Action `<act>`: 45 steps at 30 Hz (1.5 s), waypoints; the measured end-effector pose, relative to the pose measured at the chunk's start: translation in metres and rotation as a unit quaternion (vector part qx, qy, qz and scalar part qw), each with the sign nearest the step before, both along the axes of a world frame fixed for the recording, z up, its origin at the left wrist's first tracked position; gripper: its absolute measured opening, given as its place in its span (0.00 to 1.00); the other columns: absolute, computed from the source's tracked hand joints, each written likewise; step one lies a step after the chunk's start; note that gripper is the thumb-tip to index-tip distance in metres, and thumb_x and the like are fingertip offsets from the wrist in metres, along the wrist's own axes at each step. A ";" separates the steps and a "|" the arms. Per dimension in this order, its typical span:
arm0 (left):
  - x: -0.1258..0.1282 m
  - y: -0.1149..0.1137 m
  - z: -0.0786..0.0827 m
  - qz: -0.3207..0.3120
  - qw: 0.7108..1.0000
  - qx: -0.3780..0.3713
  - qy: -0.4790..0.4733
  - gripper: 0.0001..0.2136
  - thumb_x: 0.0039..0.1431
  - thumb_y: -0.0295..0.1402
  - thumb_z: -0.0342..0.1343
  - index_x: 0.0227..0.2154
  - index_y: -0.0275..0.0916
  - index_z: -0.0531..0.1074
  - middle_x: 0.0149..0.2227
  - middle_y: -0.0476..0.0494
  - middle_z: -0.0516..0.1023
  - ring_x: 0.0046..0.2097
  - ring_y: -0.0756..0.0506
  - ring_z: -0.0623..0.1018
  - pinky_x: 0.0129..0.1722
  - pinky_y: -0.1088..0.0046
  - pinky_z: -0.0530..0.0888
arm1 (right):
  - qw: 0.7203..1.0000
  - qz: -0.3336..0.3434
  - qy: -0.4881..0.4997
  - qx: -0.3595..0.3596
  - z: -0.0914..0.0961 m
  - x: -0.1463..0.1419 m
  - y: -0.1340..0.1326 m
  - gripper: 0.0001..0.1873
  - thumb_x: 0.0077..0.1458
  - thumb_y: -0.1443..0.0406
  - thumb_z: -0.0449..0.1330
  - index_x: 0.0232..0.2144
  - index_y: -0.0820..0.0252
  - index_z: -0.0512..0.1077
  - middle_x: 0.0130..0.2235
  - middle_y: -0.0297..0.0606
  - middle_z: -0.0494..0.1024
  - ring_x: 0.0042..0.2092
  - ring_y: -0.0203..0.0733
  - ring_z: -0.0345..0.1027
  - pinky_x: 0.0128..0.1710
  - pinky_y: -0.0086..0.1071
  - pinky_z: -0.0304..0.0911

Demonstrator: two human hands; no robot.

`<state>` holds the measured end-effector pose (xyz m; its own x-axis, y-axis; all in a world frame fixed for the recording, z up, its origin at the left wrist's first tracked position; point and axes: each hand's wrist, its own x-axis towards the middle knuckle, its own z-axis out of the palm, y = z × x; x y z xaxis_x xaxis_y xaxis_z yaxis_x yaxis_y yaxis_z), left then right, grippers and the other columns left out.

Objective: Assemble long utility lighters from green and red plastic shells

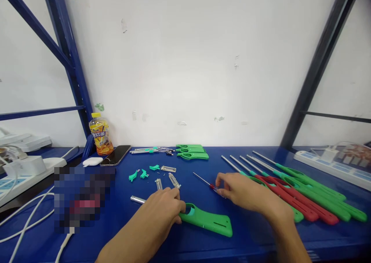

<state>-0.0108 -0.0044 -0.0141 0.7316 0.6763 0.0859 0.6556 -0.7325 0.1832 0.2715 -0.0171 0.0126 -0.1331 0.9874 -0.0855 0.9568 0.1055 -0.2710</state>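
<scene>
My left hand (166,207) is closed over the neck of a green long-nosed lighter (207,219), which lies on the blue table. Its metal tube sticks out to the left of my fingers. To the right, my right hand (234,189) has its fingers around the handle of a small screwdriver (205,180). The screwdriver's shaft points up and left over the table. Beyond my left hand lie clear plastic fuel tanks (174,180) and several small teal triggers (143,173), with tiny screws beside them.
Several green and red long-nosed lighters (304,193) lie side by side at right. Green casing shells (193,152) and metal tubes with wires (150,150) rest near the wall. A phone (117,155), a drink bottle (101,135) and a power strip with cables (29,174) stand left.
</scene>
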 end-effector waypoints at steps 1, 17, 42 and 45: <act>0.001 0.001 0.000 0.000 1.000 0.004 0.009 0.08 0.67 0.25 0.58 0.40 0.44 0.80 0.42 0.45 0.79 0.41 0.43 0.79 0.40 0.70 0.72 | 1.000 -0.004 0.002 -0.011 -0.001 -0.001 0.003 0.10 0.67 0.62 0.58 0.46 0.57 0.76 0.39 0.40 0.82 0.40 0.48 0.76 0.38 0.36 0.63; -0.013 0.086 0.052 0.103 0.978 0.086 0.160 0.07 0.69 0.26 0.56 0.39 0.38 0.80 0.41 0.38 0.82 0.47 0.38 0.80 0.44 0.65 0.74 | 1.000 0.002 0.012 -0.014 0.000 -0.003 0.002 0.09 0.67 0.60 0.57 0.38 0.56 0.76 0.38 0.42 0.81 0.38 0.49 0.75 0.34 0.36 0.57; 0.005 0.102 0.035 0.130 0.970 0.057 0.195 0.14 0.71 0.39 0.60 0.53 0.36 0.75 0.52 0.39 0.78 0.49 0.41 0.80 0.49 0.56 0.79 | 0.997 0.041 0.030 0.066 0.016 -0.010 -0.007 0.12 0.70 0.57 0.56 0.39 0.56 0.76 0.36 0.38 0.82 0.39 0.46 0.75 0.34 0.33 0.57; 0.000 0.090 0.045 0.121 0.977 0.079 0.155 0.08 0.69 0.31 0.55 0.35 0.36 0.76 0.39 0.39 0.81 0.42 0.40 0.80 0.42 0.62 0.75 | 0.992 0.033 0.036 0.114 0.018 -0.012 -0.007 0.13 0.72 0.56 0.54 0.42 0.55 0.75 0.36 0.38 0.82 0.40 0.47 0.74 0.36 0.34 0.56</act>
<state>-0.0106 0.0856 0.0312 0.5591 0.8291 0.0029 0.8194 -0.5520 -0.1547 0.2593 -0.0238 0.0309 -0.1955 0.9690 0.1512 0.9251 0.2334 -0.2997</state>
